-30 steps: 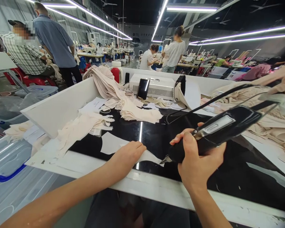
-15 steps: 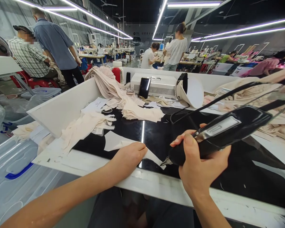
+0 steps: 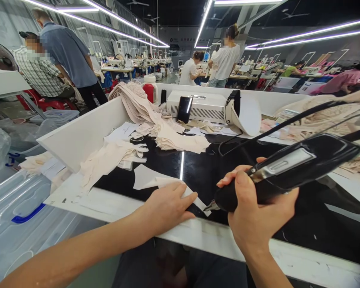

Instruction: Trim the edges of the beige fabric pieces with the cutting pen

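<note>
Big black glossy table (image 3: 303, 224) with white walls along the left and back edges, that's what everything sits on. Toward the back edge there's a white machine box (image 3: 202, 105) with a phone (image 3: 185, 109) leaning on it, and a long heap of beige fabric (image 3: 156, 120) draped from the back left corner toward the middle. A smaller beige pile (image 3: 108, 160) lies by the left wall.

Right hand (image 3: 255, 212) is wrapped tight around a black handheld cutting tool (image 3: 288, 168), corded, its metal tip touching the table just beside the near edge. Looks fairly hefty and rigid, so gripping low on the body near the tip, as it's held here, seems the sensible spot.

Left hand (image 3: 168, 206) lies flat, fingers spread, pressing down on a small white cut fabric piece (image 3: 156, 182) at the near edge, right next to the tip. That piece looks thin, floppy and likely to slide on the shiny surface, so pinning it flat beats pinching it.
</note>
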Demonstrator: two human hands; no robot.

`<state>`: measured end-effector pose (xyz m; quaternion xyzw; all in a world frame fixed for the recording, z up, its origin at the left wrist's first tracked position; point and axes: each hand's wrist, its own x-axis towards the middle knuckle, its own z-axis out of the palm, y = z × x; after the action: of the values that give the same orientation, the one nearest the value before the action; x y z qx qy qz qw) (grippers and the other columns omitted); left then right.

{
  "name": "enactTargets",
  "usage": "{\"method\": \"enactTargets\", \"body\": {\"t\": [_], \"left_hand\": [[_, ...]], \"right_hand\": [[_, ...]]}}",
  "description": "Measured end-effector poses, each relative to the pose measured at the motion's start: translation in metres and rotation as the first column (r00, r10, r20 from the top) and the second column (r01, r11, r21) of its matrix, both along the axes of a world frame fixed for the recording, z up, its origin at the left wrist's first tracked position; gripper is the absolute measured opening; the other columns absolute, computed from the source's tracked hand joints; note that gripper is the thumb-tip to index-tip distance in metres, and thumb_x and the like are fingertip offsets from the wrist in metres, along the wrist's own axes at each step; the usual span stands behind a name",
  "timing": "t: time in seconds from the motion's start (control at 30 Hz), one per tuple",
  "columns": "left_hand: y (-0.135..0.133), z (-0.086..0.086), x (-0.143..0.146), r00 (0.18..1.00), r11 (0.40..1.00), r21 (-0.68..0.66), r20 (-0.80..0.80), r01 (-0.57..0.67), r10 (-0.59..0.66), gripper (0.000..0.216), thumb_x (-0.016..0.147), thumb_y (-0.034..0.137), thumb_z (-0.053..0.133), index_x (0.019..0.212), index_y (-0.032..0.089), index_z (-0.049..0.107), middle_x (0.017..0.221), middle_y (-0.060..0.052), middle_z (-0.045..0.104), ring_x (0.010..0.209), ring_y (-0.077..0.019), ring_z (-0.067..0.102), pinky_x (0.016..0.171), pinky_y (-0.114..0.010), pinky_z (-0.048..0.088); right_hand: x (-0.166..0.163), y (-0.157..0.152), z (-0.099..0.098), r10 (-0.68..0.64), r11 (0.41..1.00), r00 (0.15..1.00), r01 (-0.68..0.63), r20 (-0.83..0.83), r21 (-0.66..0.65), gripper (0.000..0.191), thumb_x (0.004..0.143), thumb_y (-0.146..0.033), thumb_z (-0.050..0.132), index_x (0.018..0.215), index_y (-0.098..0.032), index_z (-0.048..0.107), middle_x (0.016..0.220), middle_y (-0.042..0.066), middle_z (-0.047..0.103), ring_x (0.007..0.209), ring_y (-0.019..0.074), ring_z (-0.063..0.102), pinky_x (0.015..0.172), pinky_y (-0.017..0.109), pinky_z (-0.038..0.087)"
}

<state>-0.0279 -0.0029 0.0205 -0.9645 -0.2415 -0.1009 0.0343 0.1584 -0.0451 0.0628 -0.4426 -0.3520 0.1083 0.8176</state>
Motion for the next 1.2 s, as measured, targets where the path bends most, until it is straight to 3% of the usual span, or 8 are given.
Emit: {"method": "enactTargets", "body": {"t": [0.1,0.23,0.43,0.6,0.77,0.97,1.2], "left_hand": [[-0.006,-0.003,0.0,1.0,0.999,0.032,-0.004,0.031,-0.03,0.073,0.112,0.076,0.073,0.16,0.02,0.07,0.146,-0.025,0.077,0.137,-0.0422,0.078,0.112,-0.053,0.069],[-0.01,-0.007,0.001,0.999,0.998,0.056,-0.045,0.029,-0.026,0.081,0.109,0.084,0.072,0.163,0.023,0.07,0.156,-0.031,0.074,0.146,-0.0485,0.075,0.117,-0.062,0.067],[-0.014,-0.013,0.002,0.999,0.997,0.071,-0.039,0.023,-0.02,0.088,0.105,0.085,0.075,0.166,0.022,0.068,0.16,-0.034,0.072,0.15,-0.0508,0.074,0.118,-0.064,0.067],[-0.015,-0.017,0.001,1.0,0.999,0.052,-0.019,0.015,-0.014,0.092,0.103,0.085,0.079,0.168,0.022,0.066,0.164,-0.033,0.07,0.153,-0.0507,0.073,0.122,-0.064,0.065],[-0.016,-0.02,0.0,1.0,0.999,0.033,0.006,0.019,-0.019,0.093,0.101,0.085,0.081,0.167,0.021,0.067,0.164,-0.034,0.069,0.153,-0.0522,0.072,0.122,-0.066,0.065],[-0.016,-0.024,-0.001,0.999,0.999,0.02,0.039,0.027,-0.027,0.093,0.101,0.084,0.081,0.168,0.021,0.066,0.165,-0.035,0.068,0.156,-0.0528,0.07,0.124,-0.067,0.064],[-0.015,-0.024,-0.001,0.997,0.999,0.011,0.058,0.04,-0.041,0.093,0.102,0.084,0.08,0.167,0.02,0.066,0.163,-0.036,0.069,0.156,-0.0528,0.07,0.123,-0.066,0.064]], "right_hand": [[0.0,0.0,0.0,-0.004,1.0,1.0,0.004,0.008,-0.01,0.06,0.084,-0.047,0.108,0.123,-0.024,0.07,0.085,-0.006,0.077,0.061,0.0186,0.07,0.061,0.037,0.062],[0.0,-0.001,0.0,-0.012,1.0,1.0,0.012,0.021,-0.007,0.061,0.085,-0.05,0.107,0.124,-0.025,0.068,0.083,-0.007,0.077,0.06,0.0181,0.07,0.064,0.038,0.063],[0.005,0.005,0.004,0.009,1.0,1.0,-0.008,0.017,-0.003,0.056,0.083,-0.047,0.104,0.121,-0.028,0.067,0.081,-0.009,0.077,0.057,0.0174,0.07,0.06,0.037,0.063],[0.008,0.023,0.01,0.025,0.997,1.0,-0.025,0.0,0.074,0.049,0.085,-0.04,0.097,0.12,-0.03,0.065,0.078,-0.011,0.073,0.054,0.0164,0.067,0.057,0.035,0.062],[0.006,0.038,0.006,0.072,0.994,0.997,-0.074,0.025,0.079,0.047,0.087,-0.042,0.097,0.119,-0.029,0.064,0.079,-0.011,0.074,0.055,0.0148,0.067,0.057,0.033,0.063],[0.004,0.04,-0.001,0.099,0.993,0.995,-0.1,0.013,0.068,0.056,0.087,-0.045,0.099,0.125,-0.028,0.062,0.079,-0.012,0.074,0.055,0.0144,0.067,0.058,0.033,0.063],[0.003,0.041,0.004,0.083,0.995,0.996,-0.084,0.017,0.058,0.047,0.087,-0.041,0.095,0.119,-0.028,0.063,0.078,-0.012,0.073,0.053,0.0149,0.066,0.055,0.034,0.062]]}}
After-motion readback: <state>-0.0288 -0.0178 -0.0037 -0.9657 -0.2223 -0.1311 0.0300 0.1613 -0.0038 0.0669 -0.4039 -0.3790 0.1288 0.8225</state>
